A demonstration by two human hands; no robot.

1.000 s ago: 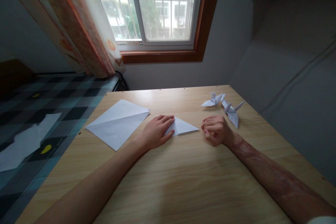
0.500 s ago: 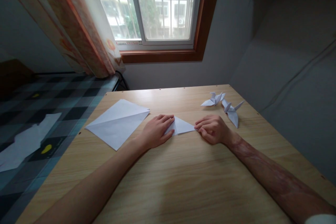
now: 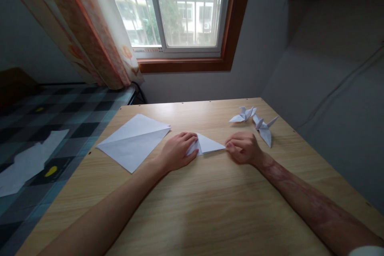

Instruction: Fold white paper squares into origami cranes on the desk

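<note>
A small piece of folded white paper (image 3: 210,144) lies on the wooden table, its narrow point facing right. Over its left end rests my left hand (image 3: 180,150), palm down with the thumb apart from the fingers, covering that part of the sheet. My right hand (image 3: 243,147) is closed at the paper's pointed tip, thumb and fingers pinched together there; the very end of the tip is hidden. To the left lies a larger white sheet (image 3: 132,148), turned like a diamond with a crease across it.
Two folded paper cranes (image 3: 242,115) (image 3: 264,129) stand at the back right of the table (image 3: 186,208). On the left, a checked bed (image 3: 81,130) holds torn white paper (image 3: 33,160). Beyond the table are a wall, a window (image 3: 186,8) and a curtain (image 3: 99,28).
My right hand has shifted slightly to the right, with its fingers more curled, and more of the paper's tip shows. My left hand stays on the paper almost unmoved.
</note>
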